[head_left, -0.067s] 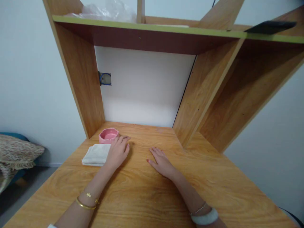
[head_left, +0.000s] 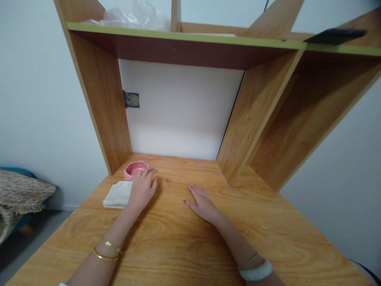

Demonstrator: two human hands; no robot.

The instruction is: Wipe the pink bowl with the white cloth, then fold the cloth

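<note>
A small pink bowl (head_left: 133, 169) stands at the back left of the wooden desk (head_left: 184, 242). In front of it lies a folded white cloth (head_left: 116, 195). My left hand (head_left: 142, 190) rests with fingers stretched out, its fingertips at the bowl's right rim and its palm over the cloth's right edge. My right hand (head_left: 202, 204) lies flat and open on the bare desk, in the middle, holding nothing.
Wooden side panels (head_left: 104, 99) rise on both sides of a white back wall. A green-edged shelf (head_left: 190, 37) overhead carries a clear plastic bag (head_left: 133, 16) and a dark flat object (head_left: 333, 35). A patterned fabric (head_left: 20, 190) lies beyond the desk's left edge.
My left hand has slid a little left, onto the cloth's edge and up to the pink bowl. My right hand has stayed put.
</note>
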